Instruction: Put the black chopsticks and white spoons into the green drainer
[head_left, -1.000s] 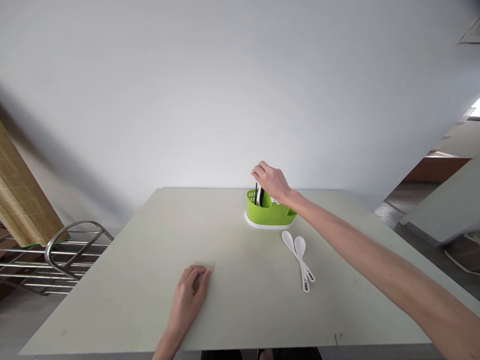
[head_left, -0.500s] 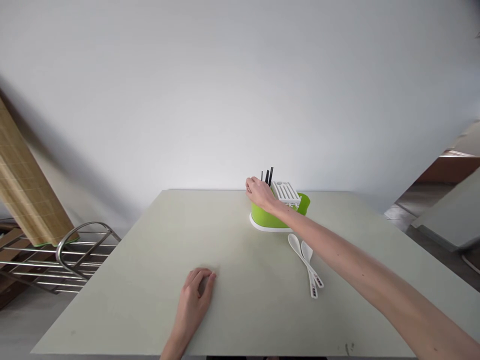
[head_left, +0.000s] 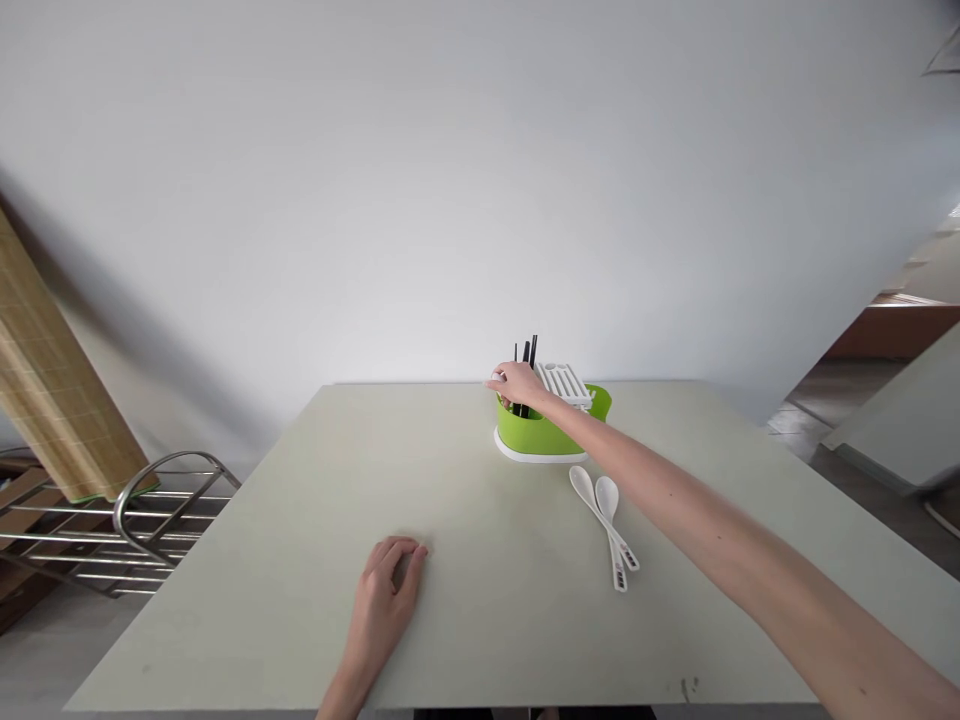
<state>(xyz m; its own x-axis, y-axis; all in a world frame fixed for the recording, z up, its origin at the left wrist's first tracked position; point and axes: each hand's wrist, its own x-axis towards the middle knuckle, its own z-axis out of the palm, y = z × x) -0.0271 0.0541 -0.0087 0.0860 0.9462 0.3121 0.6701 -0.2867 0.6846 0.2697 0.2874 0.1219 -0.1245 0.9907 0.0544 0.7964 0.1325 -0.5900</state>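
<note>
A green utensil holder (head_left: 534,435) with a white base stands near the back of the table. Black chopsticks (head_left: 533,349) and other dark-handled utensils stand upright in its left part; a white slotted rack (head_left: 564,384) covers the middle. My right hand (head_left: 517,383) is at the holder's left end, fingers closed at the rim. A small white bit shows between the fingertips, mostly hidden. Two white spoons (head_left: 606,525) lie crossed in front of the holder. My left hand (head_left: 388,588) rests on the table, fingers loosely bent and thumb apart, holding nothing.
The pale table (head_left: 285,560) meets a white wall (head_left: 420,200) behind. At the left, a metal rack (head_left: 157,520) stands below the table edge with a rolled bamboo mat (head_left: 67,370) leaning there. My right forearm reaches across the table's right side.
My right hand has turned and lowered slightly at the holder's left end, and more of the dark utensils shows. The view has shifted a little. My left hand keeps its place on the table.
</note>
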